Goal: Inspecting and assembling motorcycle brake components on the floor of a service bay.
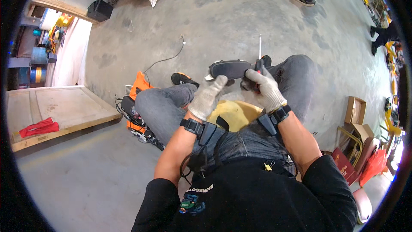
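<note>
Leftmost, a red cloth (39, 126) lies on a low wooden platform (64, 107) on the concrete floor (240, 21). Beside the person's left leg sits an orange and black tool (136, 103), its cable trailing off across the floor. Over the lap, the gloved left hand (207, 97) is curled around the near end of a dark flat oblong part (229, 68), its fingers (219, 81) closed on the edge. Beneath the hands a yellow cloth (234, 114) rests on the jeans. The gloved right hand (266, 90) is clenched around a red and black tool handle (258, 66), pressed against the part's right end. Far right, cardboard boxes (356, 116) stand on the floor near some red packaging (372, 165).
</note>
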